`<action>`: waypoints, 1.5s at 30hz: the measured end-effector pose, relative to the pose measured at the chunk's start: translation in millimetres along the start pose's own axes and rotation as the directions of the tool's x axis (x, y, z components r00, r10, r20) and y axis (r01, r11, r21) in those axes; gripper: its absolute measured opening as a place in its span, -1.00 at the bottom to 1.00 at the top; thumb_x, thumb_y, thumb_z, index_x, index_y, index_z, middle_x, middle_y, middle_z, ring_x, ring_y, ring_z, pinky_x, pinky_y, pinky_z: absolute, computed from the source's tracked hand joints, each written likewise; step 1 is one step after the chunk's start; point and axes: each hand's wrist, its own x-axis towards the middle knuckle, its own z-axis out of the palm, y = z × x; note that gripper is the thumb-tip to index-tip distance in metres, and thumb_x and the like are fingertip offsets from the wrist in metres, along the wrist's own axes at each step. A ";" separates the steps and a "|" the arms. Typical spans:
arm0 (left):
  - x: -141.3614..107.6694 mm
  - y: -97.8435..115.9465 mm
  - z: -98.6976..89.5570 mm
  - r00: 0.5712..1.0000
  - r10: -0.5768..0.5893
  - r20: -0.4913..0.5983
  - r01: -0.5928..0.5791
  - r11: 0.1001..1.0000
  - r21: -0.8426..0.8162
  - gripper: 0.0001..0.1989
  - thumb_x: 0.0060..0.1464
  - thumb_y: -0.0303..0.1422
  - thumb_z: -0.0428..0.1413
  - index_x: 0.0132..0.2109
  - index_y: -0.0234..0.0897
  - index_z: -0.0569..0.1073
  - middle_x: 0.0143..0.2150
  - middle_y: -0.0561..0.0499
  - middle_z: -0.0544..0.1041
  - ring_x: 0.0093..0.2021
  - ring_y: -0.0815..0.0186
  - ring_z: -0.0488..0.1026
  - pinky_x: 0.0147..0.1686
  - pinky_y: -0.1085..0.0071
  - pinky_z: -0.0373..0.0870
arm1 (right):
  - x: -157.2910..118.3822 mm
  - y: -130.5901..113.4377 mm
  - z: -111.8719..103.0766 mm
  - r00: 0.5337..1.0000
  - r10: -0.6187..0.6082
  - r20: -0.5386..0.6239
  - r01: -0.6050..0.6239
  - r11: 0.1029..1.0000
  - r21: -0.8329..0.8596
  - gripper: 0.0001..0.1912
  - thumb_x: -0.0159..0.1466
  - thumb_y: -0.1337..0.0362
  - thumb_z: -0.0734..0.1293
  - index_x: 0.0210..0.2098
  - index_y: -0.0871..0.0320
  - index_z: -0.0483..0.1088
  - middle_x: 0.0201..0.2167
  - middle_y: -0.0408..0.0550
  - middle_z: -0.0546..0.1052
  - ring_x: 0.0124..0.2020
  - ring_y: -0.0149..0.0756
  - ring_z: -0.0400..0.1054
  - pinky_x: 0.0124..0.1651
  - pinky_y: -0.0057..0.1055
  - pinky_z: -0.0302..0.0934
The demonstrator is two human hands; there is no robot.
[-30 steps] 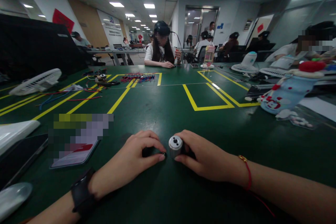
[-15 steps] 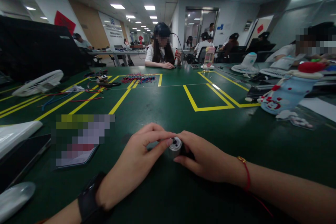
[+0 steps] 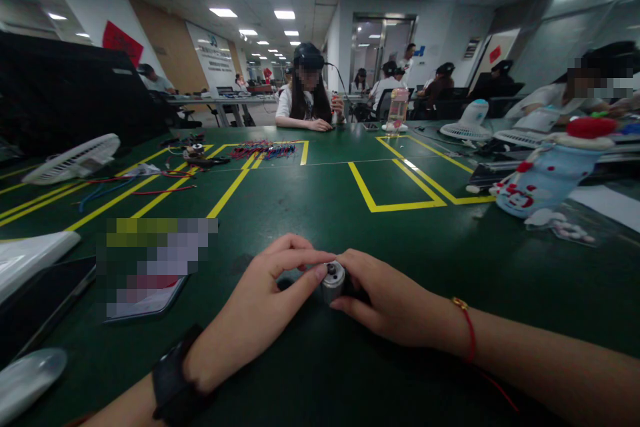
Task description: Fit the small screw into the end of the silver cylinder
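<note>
A small silver electric motor (image 3: 333, 290) stands upright on the green table, its round end cap and short dark shaft facing up. From the right, my right hand (image 3: 383, 290) grips the motor's body between thumb and fingers. My left hand (image 3: 280, 293) reaches in from the other side, thumb and index finger closed in a pinch at the shaft on the motor's top edge. Whether a tiny part sits between those two fingertips is hidden. The far side of the motor is covered by my fingers.
Left lie a pixelated card or pouch (image 3: 155, 273), a dark phone-like slab (image 3: 45, 307) and a mouse (image 3: 33, 377). Wires (image 3: 265, 149) lie farther off, near a white fan (image 3: 75, 159). A blue bottle (image 3: 547, 180) stands right. Across the table sits a person (image 3: 310, 97).
My left thumb and index finger have shifted very slightly at the motor's top, showing a bit more of the shaft. My right hand keeps its hold, and the motor stays in place.
</note>
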 end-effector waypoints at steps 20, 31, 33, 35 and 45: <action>3.0 -42.4 -9.6 0.930 -0.365 -0.037 0.298 0.810 -0.505 -0.79 0.13 -0.30 0.14 -0.10 -0.24 0.55 -0.32 0.04 0.50 -0.33 0.33 0.41 -0.32 0.42 0.30 | -0.6 -1.3 -1.9 0.999 0.040 0.025 -0.040 0.999 -0.019 -0.73 0.25 0.30 0.34 -0.06 0.16 0.30 -0.17 -0.01 0.40 -0.23 -0.25 0.26 -0.16 -0.28 0.20; 6.3 -44.0 -12.2 0.923 -0.385 0.015 0.279 0.641 -0.715 -0.85 0.10 -0.41 0.19 -0.16 -0.29 0.57 -0.29 0.02 0.48 -0.34 0.40 0.38 -0.26 0.45 0.33 | -1.0 -0.3 -1.5 0.998 0.046 0.030 -0.045 0.999 -0.027 -0.70 0.25 0.28 0.34 -0.03 0.16 0.30 -0.16 0.00 0.41 -0.22 -0.24 0.26 -0.14 -0.27 0.22; 5.8 -44.7 -12.2 0.929 -0.369 0.023 0.281 0.663 -0.694 -0.85 0.13 -0.40 0.17 -0.14 -0.28 0.56 -0.29 0.03 0.48 -0.32 0.40 0.38 -0.26 0.45 0.32 | -1.0 -0.6 -1.9 0.998 0.049 0.034 -0.048 0.998 -0.029 -0.70 0.26 0.27 0.34 -0.03 0.16 0.30 -0.16 0.00 0.41 -0.22 -0.24 0.26 -0.15 -0.26 0.22; 4.8 -42.6 -12.3 0.937 -0.349 0.018 0.284 0.731 -0.620 -0.83 0.15 -0.36 0.15 -0.11 -0.24 0.54 -0.29 0.05 0.48 -0.30 0.38 0.38 -0.25 0.44 0.31 | -0.8 -1.1 -2.3 0.998 0.053 0.037 -0.052 0.998 -0.031 -0.70 0.26 0.27 0.34 -0.03 0.16 0.30 -0.16 0.00 0.41 -0.22 -0.23 0.26 -0.15 -0.26 0.22; -1.8 -10.6 -3.7 0.996 -0.048 0.081 0.062 0.981 -0.182 -0.79 0.25 -0.26 0.04 -0.02 -0.07 0.49 -0.02 0.02 0.46 -0.04 0.21 0.41 -0.04 0.28 0.33 | -0.2 0.2 -0.4 1.000 0.024 0.013 -0.024 1.000 -0.014 -0.71 0.25 0.32 0.35 -0.05 0.15 0.29 -0.16 -0.02 0.40 -0.22 -0.26 0.25 -0.15 -0.28 0.19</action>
